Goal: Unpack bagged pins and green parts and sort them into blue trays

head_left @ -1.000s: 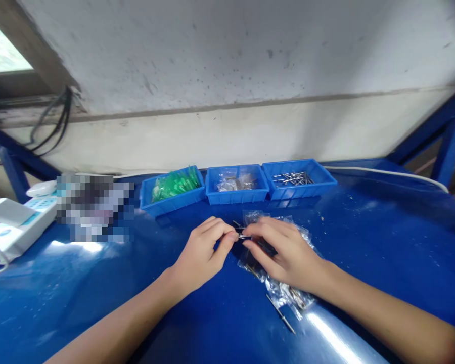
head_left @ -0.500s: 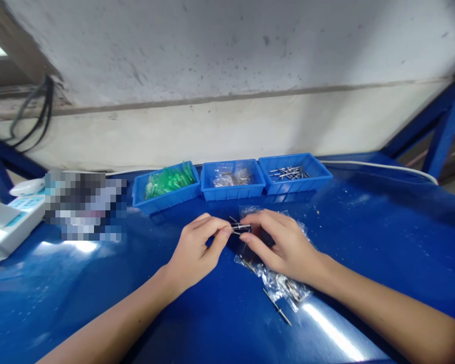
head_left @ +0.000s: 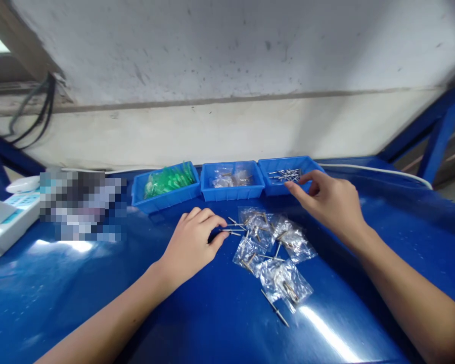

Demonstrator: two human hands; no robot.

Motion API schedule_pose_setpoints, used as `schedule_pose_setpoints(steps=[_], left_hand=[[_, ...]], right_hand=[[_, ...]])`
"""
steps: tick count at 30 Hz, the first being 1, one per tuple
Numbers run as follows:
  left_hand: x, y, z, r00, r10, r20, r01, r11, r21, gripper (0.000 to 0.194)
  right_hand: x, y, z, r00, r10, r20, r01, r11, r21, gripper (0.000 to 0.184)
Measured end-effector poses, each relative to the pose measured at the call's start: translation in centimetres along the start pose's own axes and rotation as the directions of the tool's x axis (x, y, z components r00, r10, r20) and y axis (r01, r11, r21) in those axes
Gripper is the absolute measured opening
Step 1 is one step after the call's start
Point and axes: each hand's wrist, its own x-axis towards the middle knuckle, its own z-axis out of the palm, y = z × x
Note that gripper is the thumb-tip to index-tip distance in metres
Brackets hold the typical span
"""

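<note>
My left hand (head_left: 195,241) hovers low over the blue table, thumb and index finger curled around a few thin metal blind rivets (head_left: 235,230) that stick out to the right. Over the front right side of the right blue bin (head_left: 276,189) is my right hand (head_left: 331,199). Its thumb and index finger are apart, with nothing visible between them. Loose rivets (head_left: 286,175) lie piled inside that bin, just left of the fingertips. Between my hands, several small clear plastic bags (head_left: 284,278) with metal pieces lie on the table.
A single rivet (head_left: 275,308) lies nearer me. The middle blue bin (head_left: 233,193) holds clear bags; the left one (head_left: 167,203) holds green plastic pieces (head_left: 170,181). A white device (head_left: 11,222) stands far left. A white cable (head_left: 387,172) runs along the wall.
My right hand has left the left hand's side and moved right and away from me to the right bin, uncovering the plastic bags. My left hand stays nearly in place.
</note>
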Motion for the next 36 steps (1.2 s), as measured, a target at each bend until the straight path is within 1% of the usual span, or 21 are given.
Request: schedule_pose_setpoints(steps=[1,2,3,4,5,6,8,10,12,15,16,18,20,22,25,29,31,34,36], left_hand=[[0.0,0.0,0.1,1.000,0.000,0.017,0.000,1.000,0.015,0.010],[0.0,0.0,0.1,1.000,-0.004,0.024,0.004,1.000,0.020,0.011],[0.0,0.0,0.1,1.000,-0.011,0.022,0.011,1.000,0.016,0.013],[0.0,0.1,0.0,1.000,-0.018,0.013,0.018,1.000,0.003,0.014],[0.0,0.2,-0.1,1.000,-0.022,-0.004,0.022,1.000,-0.018,0.015],[0.0,0.3,-0.3,1.000,-0.022,-0.020,0.021,0.999,-0.047,0.015],[0.1,0.7,-0.6,0.999,-0.002,-0.050,-0.003,0.993,-0.115,0.016],[0.0,1.0,-0.9,0.997,0.035,-0.071,-0.046,0.984,-0.170,0.017],[-0.1,1.2,-1.0,0.994,0.071,-0.080,-0.086,0.974,-0.210,0.018],[-0.2,1.4,-0.8,0.995,0.085,-0.060,-0.098,0.960,-0.262,0.021],[-0.3,1.4,-0.7,0.995,0.083,-0.049,-0.093,0.956,-0.278,0.022],[-0.4,1.4,-0.5,0.996,0.074,-0.041,-0.083,0.951,-0.297,0.020],[-0.5,1.5,-0.3,0.996,0.053,-0.072,-0.072,0.952,-0.297,0.013],[-0.6,1.7,-0.2,0.991,0.039,-0.127,-0.073,0.957,-0.282,0.011],[-0.6,1.7,-0.3,0.984,0.051,-0.172,-0.092,0.966,-0.241,0.007],[-0.5,1.6,-0.4,0.985,0.008,-0.175,-0.046,0.976,-0.214,0.012],[-0.4,1.6,-0.5,0.984,-0.014,-0.177,-0.027,0.973,-0.230,0.017],[-0.4,1.6,-0.5,0.986,-0.012,-0.164,-0.031,0.966,-0.257,0.022],[-0.4,1.7,-0.4,0.988,0.001,-0.152,-0.043,0.961,-0.274,0.023]], right_hand=[[-0.2,-0.3,0.1,0.999,-0.003,0.041,0.002,1.000,0.019,0.037],[-0.6,-0.9,0.1,0.996,-0.038,0.079,0.033,0.997,0.064,0.035],[-1.2,-1.7,0.2,0.986,-0.108,0.128,0.092,0.987,0.131,0.032],[-1.8,-2.7,0.3,0.964,-0.206,0.168,0.170,0.963,0.207,0.029],[-2.5,-3.6,0.4,0.932,-0.300,0.201,0.238,0.929,0.283,0.027],[-3.2,-4.4,0.5,0.900,-0.390,0.195,0.306,0.883,0.355,0.025],[-4.2,-5.6,0.8,0.842,-0.514,0.165,0.406,0.804,0.434,0.025],[-4.7,-6.0,1.1,0.802,-0.583,0.126,0.476,0.752,0.456,0.022],[-4.8,-5.8,1.2,0.776,-0.623,0.097,0.522,0.721,0.455,0.018],[-4.5,-5.4,1.1,0.753,-0.653,0.084,0.557,0.700,0.447,0.016],[-4.3,-5.3,1.1,0.751,-0.654,0.087,0.559,0.701,0.444,0.016],[-4.2,-5.3,0.9,0.762,-0.641,0.095,0.547,0.715,0.435,0.017],[-4.1,-5.5,0.8,0.782,-0.614,0.105,0.520,0.737,0.432,0.019],[-4.0,-5.6,0.7,0.798,-0.592,0.113,0.496,0.752,0.435,0.021],[-4.1,-5.7,0.8,0.803,-0.585,0.118,0.481,0.751,0.452,0.022],[-4.3,-5.7,0.9,0.800,-0.584,0.139,0.471,0.754,0.458,0.021],[-4.4,-5.7,0.9,0.798,-0.587,0.136,0.475,0.753,0.456,0.024],[-4.5,-5.8,0.9,0.779,-0.617,0.112,0.510,0.727,0.459,0.017],[-4.6,-5.8,0.8,0.775,-0.624,0.101,0.520,0.720,0.460,0.016]])
